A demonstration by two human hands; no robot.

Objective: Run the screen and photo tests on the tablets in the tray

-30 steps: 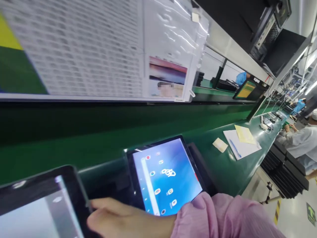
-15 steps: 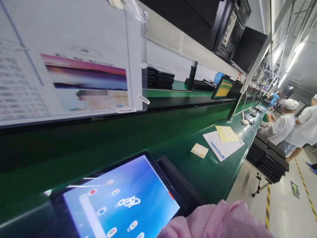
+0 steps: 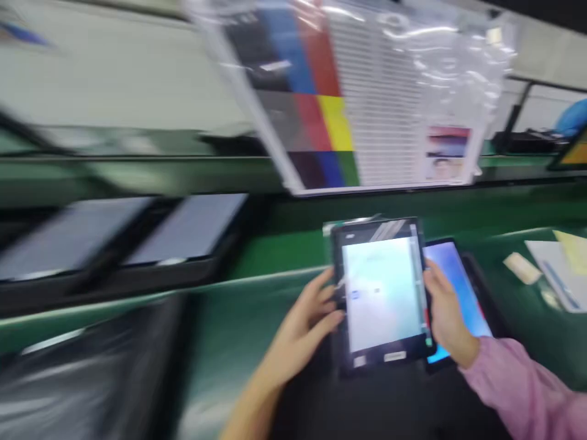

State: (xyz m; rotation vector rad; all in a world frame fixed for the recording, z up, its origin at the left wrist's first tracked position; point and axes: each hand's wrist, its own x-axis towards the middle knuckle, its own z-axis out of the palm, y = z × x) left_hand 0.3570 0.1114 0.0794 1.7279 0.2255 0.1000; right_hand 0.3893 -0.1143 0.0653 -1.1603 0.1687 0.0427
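A tablet (image 3: pixel 383 293) with a lit, pale screen is held up in front of me, its image somewhat blurred. My left hand (image 3: pixel 305 327) grips its left edge, thumb on the front. On the opposite edge, my right hand (image 3: pixel 447 311) is closed round the frame, its wrist in a pink sleeve. Behind that hand lies a second tablet (image 3: pixel 458 284) with a blue screen, partly covered by the hand and the held tablet. A black surface (image 3: pixel 367 403) lies below the held tablet.
A colour chart in a clear sleeve (image 3: pixel 389 104) hangs above the green bench (image 3: pixel 220 342). At left are two black trays with pale-screened panels (image 3: pixel 188 229) and a black plastic-covered item (image 3: pixel 82 373). Paper with a pen (image 3: pixel 562 284) and a beige pad (image 3: pixel 521 269) lie at right.
The view has swung left and back from the blue-screen tablet. Both hands now show on a tablet with a pale screen; earlier only the pink sleeve was visible.
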